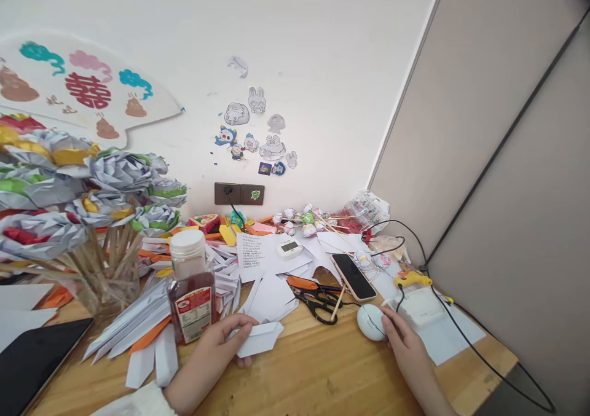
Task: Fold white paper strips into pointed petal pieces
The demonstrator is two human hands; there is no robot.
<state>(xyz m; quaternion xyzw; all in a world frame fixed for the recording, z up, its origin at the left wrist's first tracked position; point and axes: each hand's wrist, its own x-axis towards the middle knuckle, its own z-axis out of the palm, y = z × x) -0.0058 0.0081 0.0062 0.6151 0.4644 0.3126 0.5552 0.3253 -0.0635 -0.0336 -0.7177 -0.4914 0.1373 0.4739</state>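
Note:
My left hand (227, 344) pinches a folded piece of white paper (259, 338) between thumb and fingers, just above the table. At the right, my right hand (402, 335) has its fingertips on the side of a white, egg-shaped object (370, 322) with a dark line across it; its exact kind I cannot make out. Between the hands lie black-handled scissors (324, 308) with a thin wooden stick across them. A pile of white paper sheets (267, 299) lies behind the left hand. Beside my left wrist stands a bottle of reddish-brown liquid (191, 293) with a white cap.
Paper flowers on sticks (122, 170) fill a clear container at the left. Folded paper strips (133, 317) lie around the bottle. Farther back are a phone (354, 276), a small white timer (290, 248) and a white box (421, 307) among black cables. A dark tablet (41, 357) lies front left.

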